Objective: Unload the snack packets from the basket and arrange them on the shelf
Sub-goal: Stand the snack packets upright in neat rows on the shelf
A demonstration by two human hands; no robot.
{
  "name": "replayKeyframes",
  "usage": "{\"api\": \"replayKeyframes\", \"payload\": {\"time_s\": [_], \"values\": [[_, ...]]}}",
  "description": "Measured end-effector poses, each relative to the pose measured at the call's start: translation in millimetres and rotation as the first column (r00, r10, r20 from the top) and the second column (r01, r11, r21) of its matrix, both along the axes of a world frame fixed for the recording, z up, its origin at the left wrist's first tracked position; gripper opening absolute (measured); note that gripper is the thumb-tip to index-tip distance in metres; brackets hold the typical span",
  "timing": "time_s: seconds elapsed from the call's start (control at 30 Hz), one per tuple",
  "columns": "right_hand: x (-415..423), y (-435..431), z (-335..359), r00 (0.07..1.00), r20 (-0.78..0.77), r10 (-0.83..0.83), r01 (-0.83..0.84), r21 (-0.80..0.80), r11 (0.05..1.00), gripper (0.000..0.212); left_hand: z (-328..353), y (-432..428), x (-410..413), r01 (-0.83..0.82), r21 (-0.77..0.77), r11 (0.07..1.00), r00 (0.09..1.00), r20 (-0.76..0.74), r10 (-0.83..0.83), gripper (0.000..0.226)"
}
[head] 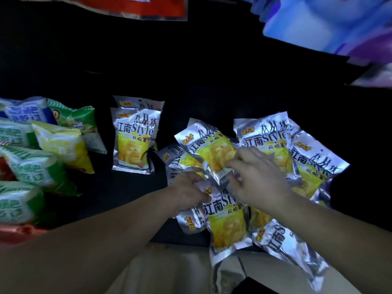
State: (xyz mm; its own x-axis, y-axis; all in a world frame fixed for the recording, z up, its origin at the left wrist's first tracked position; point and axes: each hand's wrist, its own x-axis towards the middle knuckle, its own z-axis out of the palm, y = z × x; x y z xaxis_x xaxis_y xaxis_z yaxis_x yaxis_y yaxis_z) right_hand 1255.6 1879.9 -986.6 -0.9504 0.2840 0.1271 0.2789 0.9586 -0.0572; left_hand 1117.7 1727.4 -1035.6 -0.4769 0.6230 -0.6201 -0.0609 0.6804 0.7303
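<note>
Several silver-and-yellow snack packets lie in a loose heap on the dark shelf [131,194]. My right hand [257,177] pinches the lower edge of one tilted packet [206,145] at the top of the heap. My left hand [191,193] grips the top-left corner of another packet [224,221] that hangs over the shelf's front edge. Two matching packets [134,134] stand stacked and upright to the left of the heap. More of them [275,141] fan out on the right. The basket is out of view.
Green, white and yellow snack bags [42,158] crowd the shelf's left end. A red-orange bag [131,5] hangs above, and blue-purple packaging [331,24] fills the upper right. A light floor [180,270] shows below the shelf edge.
</note>
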Motion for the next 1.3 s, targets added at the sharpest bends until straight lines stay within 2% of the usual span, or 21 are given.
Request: {"api": "replayKeyframes", "payload": {"time_s": [0.07, 0.13, 0.23, 0.3, 0.4, 0.43, 0.5, 0.57, 0.6, 0.67, 0.73, 0.8, 0.9, 0.97, 1.03, 1.1, 1.17, 1.3], "values": [[4, -1, 9, 0.997, -0.011, 0.081, -0.079, 0.145, 0.986, 0.036, 4, -6, 0, -0.052, 0.013, 0.999, 0.998, 0.040, 0.052, 0.052], [7, 0, 17, 0.996, 0.057, 0.074, -0.085, 0.221, 0.971, 0.046, 8, -12, -2, -0.115, 0.025, 0.993, 0.992, 0.060, 0.113, 0.064], [21, 3, 18, 0.955, 0.285, -0.086, 0.044, 0.151, 0.988, 0.062, 13, -18, -2, -0.172, 0.056, 0.983, 0.983, 0.067, 0.168, 0.070], [34, 8, 8, 0.890, 0.423, -0.171, 0.156, 0.070, 0.985, 0.076, 9, -19, 0, -0.208, 0.072, 0.976, 0.977, 0.054, 0.204, 0.059], [44, 17, -13, 0.878, 0.442, -0.182, 0.221, -0.039, 0.974, 0.091, 0, -16, 4, -0.259, 0.088, 0.962, 0.966, 0.027, 0.257, 0.040], [44, 19, -17, 0.883, 0.423, -0.203, 0.258, -0.075, 0.963, 0.088, -2, -15, 4, -0.274, 0.095, 0.957, 0.962, 0.034, 0.272, 0.040], [42, 25, -22, 0.912, 0.336, -0.236, 0.292, -0.127, 0.948, 0.058, -4, -13, 4, -0.299, 0.107, 0.948, 0.954, 0.049, 0.295, 0.043], [38, 30, -22, 0.955, 0.214, -0.206, 0.232, -0.105, 0.967, 0.025, -5, -14, 3, -0.316, 0.095, 0.944, 0.949, 0.047, 0.312, 0.043], [36, 32, -20, 0.968, 0.173, -0.183, 0.199, -0.077, 0.977, 0.020, -5, -14, 1, -0.315, 0.079, 0.946, 0.949, 0.037, 0.313, 0.043], [32, 34, -9, 0.978, 0.133, -0.162, 0.170, -0.049, 0.984, 0.017, -3, -16, -1, -0.304, 0.048, 0.952, 0.953, 0.030, 0.303, 0.038], [31, 31, 8, 0.976, 0.144, -0.164, 0.178, -0.093, 0.980, 0.018, 6, -17, -3, -0.269, 0.017, 0.963, 0.962, 0.057, 0.268, 0.035], [33, 25, 27, 0.963, 0.189, -0.190, 0.234, -0.245, 0.941, 0.018, 22, -18, -4, -0.194, -0.003, 0.981, 0.978, 0.084, 0.193, 0.033], [33, 12, 55, 0.956, 0.222, -0.189, 0.281, -0.529, 0.801, 0.019, 50, -20, -8, -0.072, -0.018, 0.997, 0.996, 0.046, 0.072, 0.028], [32, 1, 73, 0.958, 0.240, -0.156, 0.274, -0.609, 0.745, 0.016, 71, -26, -8, 0.081, -0.050, 0.995, 0.996, 0.028, -0.080, 0.026], [31, -13, 88, 0.958, 0.266, -0.110, 0.259, -0.628, 0.734, 0.012, 90, -36, -6, 0.198, -0.080, 0.977, 0.978, 0.080, -0.191, 0.029], [32, -30, 103, 0.950, 0.308, -0.056, 0.242, -0.608, 0.756, 0.010, 109, -50, -1, 0.271, -0.098, 0.958, 0.959, 0.109, -0.260, 0.021], [33, -45, 118, 0.951, 0.308, -0.020, 0.212, -0.605, 0.768, 0.009, 126, -63, -1, 0.287, -0.109, 0.952, 0.957, 0.072, -0.280, 0.006], [26, -68, 144, 0.978, 0.207, -0.025, 0.165, -0.697, 0.698, 0.006, 160, -95, -16, 0.263, -0.091, 0.960, 0.960, -0.068, -0.270, 0.020]]}}
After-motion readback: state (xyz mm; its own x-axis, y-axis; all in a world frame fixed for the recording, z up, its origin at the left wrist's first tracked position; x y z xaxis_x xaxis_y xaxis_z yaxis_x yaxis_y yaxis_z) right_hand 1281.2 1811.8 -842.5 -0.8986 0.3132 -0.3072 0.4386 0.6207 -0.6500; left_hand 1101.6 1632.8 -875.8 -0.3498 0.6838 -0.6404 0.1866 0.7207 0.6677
